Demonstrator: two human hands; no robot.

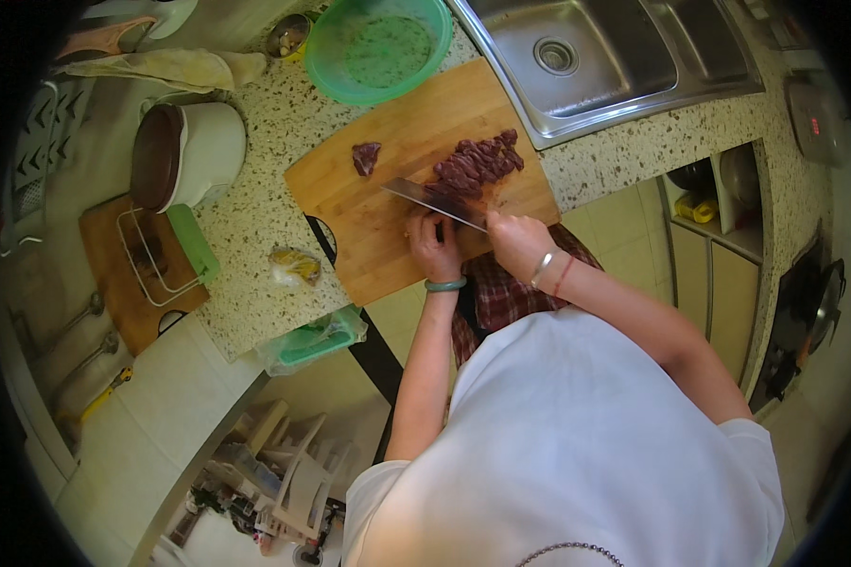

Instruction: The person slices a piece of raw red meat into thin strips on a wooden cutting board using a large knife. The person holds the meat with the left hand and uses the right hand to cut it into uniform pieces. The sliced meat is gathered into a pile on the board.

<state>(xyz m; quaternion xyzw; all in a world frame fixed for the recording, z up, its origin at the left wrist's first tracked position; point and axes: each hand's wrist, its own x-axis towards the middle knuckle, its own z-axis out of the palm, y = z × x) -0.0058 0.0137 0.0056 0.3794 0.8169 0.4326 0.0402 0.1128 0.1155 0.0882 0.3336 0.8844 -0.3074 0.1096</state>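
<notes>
On a wooden cutting board [359,222] my right hand [522,246] is closed round the handle of a kitchen knife [424,197]. Its blade points left across the board, just beyond the fingers of my left hand [434,246]. That hand is curled low on the board near its front edge, and what its fingers press on is mostly hidden. Dark red cut meat [477,168] lies heaped on the right part of the board, touching or close to the blade. A separate meat chunk [366,158] sits farther left.
Behind the board stands a green basin [378,47], with a steel sink [596,118] at the far right. Left on the speckled counter [265,208] are a small clear bag with yellow contents [295,266], a white pot-like appliance [213,146] and another board [113,250]. A bag-lined green bin [317,340] hangs below.
</notes>
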